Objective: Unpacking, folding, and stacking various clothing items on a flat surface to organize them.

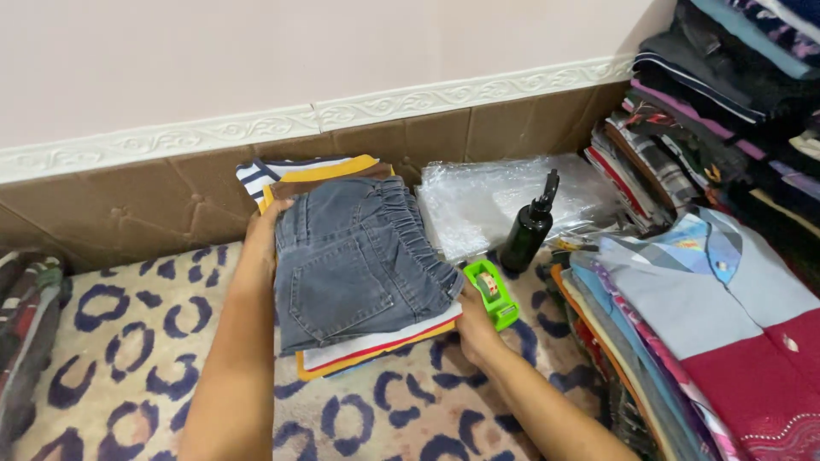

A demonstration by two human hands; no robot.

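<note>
A stack of folded clothes (376,346) lies on a patterned blanket, topped by folded grey denim shorts (359,256) with an elastic waistband. Under the shorts show white, red, yellow and striped layers. My left hand (260,235) grips the stack's far left corner, fingers tucked at the edge. My right hand (474,329) holds the stack's near right corner, beside a green tape dispenser (491,293). Both hands clasp the stack from opposite sides.
A dark spray bottle (527,230) stands right of the stack, before a pile of clear plastic bags (487,201). Folded garments (683,324) and tall clothing stacks (717,111) fill the right side. The brown wall panel (154,205) runs behind. More fabric (26,324) lies at left.
</note>
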